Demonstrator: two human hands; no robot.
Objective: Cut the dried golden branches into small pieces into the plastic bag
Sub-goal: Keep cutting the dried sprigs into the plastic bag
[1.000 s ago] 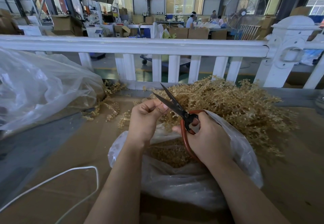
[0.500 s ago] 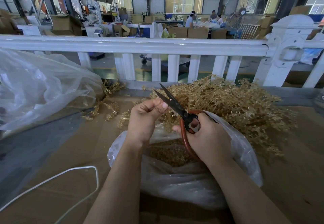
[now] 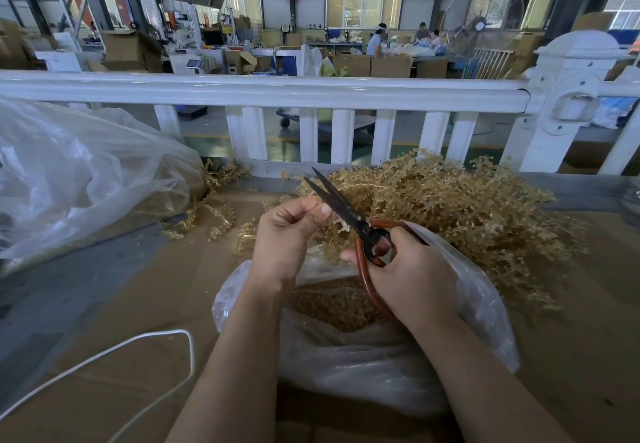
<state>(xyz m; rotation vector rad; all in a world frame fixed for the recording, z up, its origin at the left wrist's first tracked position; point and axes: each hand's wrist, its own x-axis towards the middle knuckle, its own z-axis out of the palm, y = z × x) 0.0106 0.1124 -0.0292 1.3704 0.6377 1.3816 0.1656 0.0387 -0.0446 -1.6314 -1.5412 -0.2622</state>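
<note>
A heap of dried golden branches (image 3: 457, 214) lies on the cardboard-covered table by the white railing. My left hand (image 3: 287, 234) pinches a golden sprig between thumb and fingers, right beside the blades. My right hand (image 3: 412, 276) grips black scissors (image 3: 346, 215) with red-brown handles; the blades stand slightly apart and point up-left. Below both hands an open clear plastic bag (image 3: 363, 366) holds small golden cut pieces (image 3: 332, 304).
A large crumpled clear plastic bag (image 3: 79, 179) fills the left side, with loose golden sprigs (image 3: 211, 214) near it. A white cable (image 3: 145, 342) loops over the cardboard at front left. The white railing (image 3: 311, 92) bounds the far edge of the table.
The scissor blades have narrowed a little and my left hand has edged closer to them with the sprig. Both hands stay over the bag.
</note>
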